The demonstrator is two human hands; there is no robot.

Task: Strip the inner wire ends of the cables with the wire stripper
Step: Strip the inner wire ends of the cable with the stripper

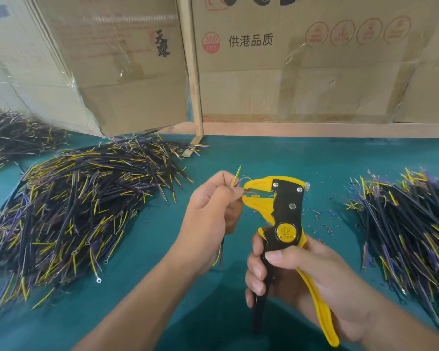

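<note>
Between the hands: the yellow head of the wire stripper [264,196] meets the fingertips of the left hand [211,211], its yellow nose parts slightly apart.
Left hand: fingers curled, pinching one cable [236,179] near its end; a yellow inner wire stands up above the fingers, and thin wire ends lie at the stripper's mouth. The cable's other end hangs below the palm.
Right hand [302,279]: wrapped round the stripper's handles, thumb laid across the black body just under the round yellow badge; the yellow handle runs out past the heel of the hand, the black one below the fingers.
Left of the left hand: a large heap of cables [69,211] on the green table top [162,249], well apart from the hand.
Right of the right hand: a second cable pile [411,229].
Beyond the right hand: small bits of cut insulation [322,224] scattered on the green surface.
Behind both hands: cardboard boxes [289,72] standing upright.
</note>
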